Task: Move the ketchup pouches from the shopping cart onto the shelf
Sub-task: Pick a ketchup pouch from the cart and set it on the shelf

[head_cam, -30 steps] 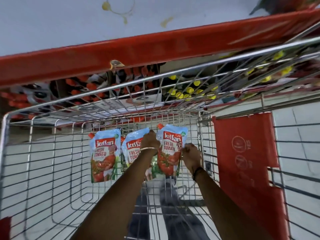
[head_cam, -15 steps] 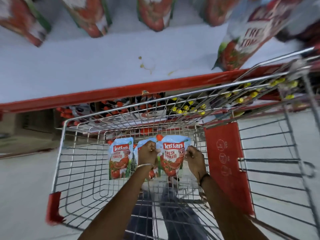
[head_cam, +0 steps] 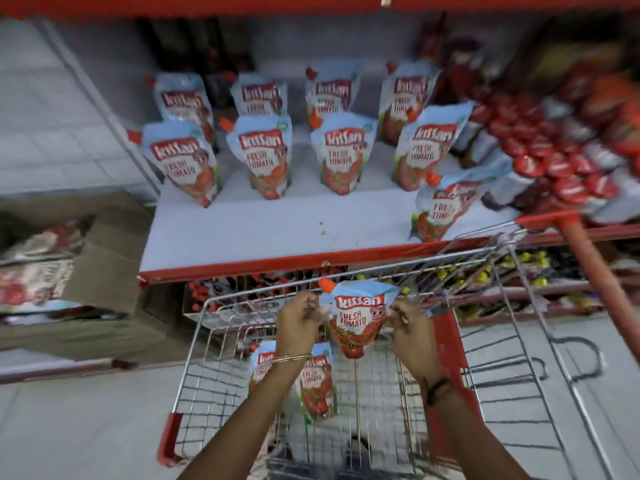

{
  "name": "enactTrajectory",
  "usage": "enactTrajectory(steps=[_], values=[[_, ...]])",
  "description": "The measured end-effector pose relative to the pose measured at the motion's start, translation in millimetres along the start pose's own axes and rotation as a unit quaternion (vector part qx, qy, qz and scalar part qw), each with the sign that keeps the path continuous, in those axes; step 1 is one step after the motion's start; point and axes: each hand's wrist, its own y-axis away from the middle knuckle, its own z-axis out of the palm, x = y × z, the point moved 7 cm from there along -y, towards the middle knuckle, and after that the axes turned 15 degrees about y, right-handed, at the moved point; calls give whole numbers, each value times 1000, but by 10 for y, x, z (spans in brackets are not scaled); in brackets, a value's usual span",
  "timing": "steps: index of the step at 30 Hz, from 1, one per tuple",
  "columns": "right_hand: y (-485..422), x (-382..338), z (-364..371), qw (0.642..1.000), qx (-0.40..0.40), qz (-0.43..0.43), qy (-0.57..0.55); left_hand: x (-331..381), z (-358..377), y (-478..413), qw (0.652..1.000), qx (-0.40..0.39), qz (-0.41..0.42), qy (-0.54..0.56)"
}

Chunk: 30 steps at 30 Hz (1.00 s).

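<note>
I hold one ketchup pouch, pale blue with a red logo and an orange spout, upright above the wire shopping cart. My left hand pinches its top left corner and my right hand grips its right edge. Two more pouches lean inside the cart, partly hidden behind my left wrist. Just beyond the cart's front rim is the white shelf, where several pouches stand in two rows and one more pouch stands near the front right.
Red-capped sauce bottles crowd the shelf's right side. A cardboard box with packets sits to the left on the floor. The cart's red handle rises at right. A lower shelf holds bottles with red and yellow caps.
Both hands have lifted one pouch up out of the cart toward the shelf. My view has tilted up, bringing the stocked shelf into sight; two pouches stay in the cart.
</note>
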Motion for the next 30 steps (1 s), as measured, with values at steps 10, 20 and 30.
enactTrajectory(steps=[10, 20, 30], values=[[-843, -1012, -774, 988, 140, -68, 1, 1357, -40, -623, 992, 24, 120, 36], [-1364, -951, -588, 979, 204, -13, -11, 1406, 148, -1112, 988, 41, 147, -14], [-1376, -757, -418, 984, 175, 3, 24, 1173, 180, -1166, 991, 36, 123, -36]])
